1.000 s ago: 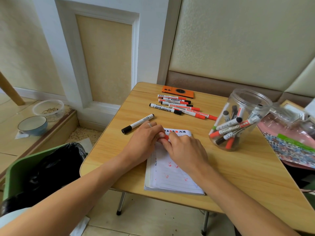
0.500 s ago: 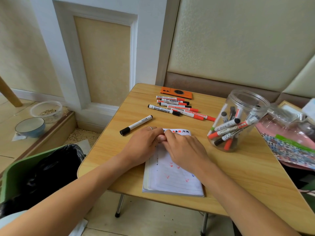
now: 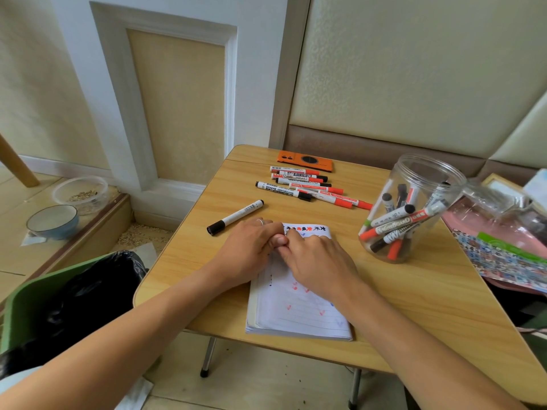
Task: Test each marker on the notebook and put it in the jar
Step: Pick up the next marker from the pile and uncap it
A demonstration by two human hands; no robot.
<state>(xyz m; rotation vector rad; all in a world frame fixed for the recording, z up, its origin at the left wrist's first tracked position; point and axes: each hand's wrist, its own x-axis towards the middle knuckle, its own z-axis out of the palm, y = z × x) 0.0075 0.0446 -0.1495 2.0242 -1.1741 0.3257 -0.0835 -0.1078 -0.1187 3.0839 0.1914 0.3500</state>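
Over the top of the open notebook (image 3: 296, 309), my left hand (image 3: 248, 253) and my right hand (image 3: 319, 264) meet fingertip to fingertip. Their curled fingers close on a marker that is almost wholly hidden between them. Red and black test marks dot the page. The clear jar (image 3: 414, 179) stands to the right and holds several markers. A lone black-capped marker (image 3: 235, 217) lies left of the notebook. Several more markers (image 3: 307, 186) lie in a row farther back.
An orange phone (image 3: 305, 165) lies at the far edge of the small wooden table (image 3: 414, 306). A pink bag and patterned sheets (image 3: 503, 250) crowd the right side. A green bin with a black bag (image 3: 74, 297) stands at the left, with a bowl (image 3: 52, 221) on the floor beyond.
The hands have stayed together over the notebook's top. The red bit of marker that showed between the fingers a second ago is now covered.
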